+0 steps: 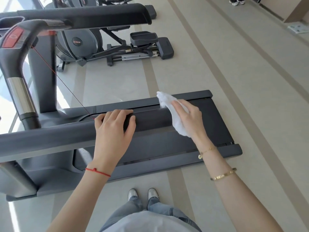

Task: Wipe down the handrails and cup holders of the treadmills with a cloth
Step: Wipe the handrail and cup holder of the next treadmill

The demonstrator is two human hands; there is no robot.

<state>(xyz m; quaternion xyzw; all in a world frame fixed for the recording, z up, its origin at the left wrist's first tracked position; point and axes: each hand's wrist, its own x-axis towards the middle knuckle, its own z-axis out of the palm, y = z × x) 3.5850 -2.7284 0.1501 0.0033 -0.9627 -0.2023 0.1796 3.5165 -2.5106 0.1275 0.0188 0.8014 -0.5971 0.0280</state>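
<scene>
A dark grey handrail (50, 136) of the near treadmill runs across the frame from the left to about the middle right. My left hand (113, 129) grips it from above, fingers curled over the far side and thumb on the near side. At the rail's right end my right hand (189, 118) holds a white cloth (168, 104) draped over the rail end, fingers wrapped on top of the cloth. The far handrail (83, 15) lies across the top of the frame. The cup holders are not clearly in view.
The treadmill belt and deck (209, 118) lie below the rail. A red safety cord (66, 84) runs from the console (13, 37) down to the rail. An elliptical trainer (117, 46) stands beyond. Another person's feet (236, 1) show at the top right. I stand on beige floor (234, 81).
</scene>
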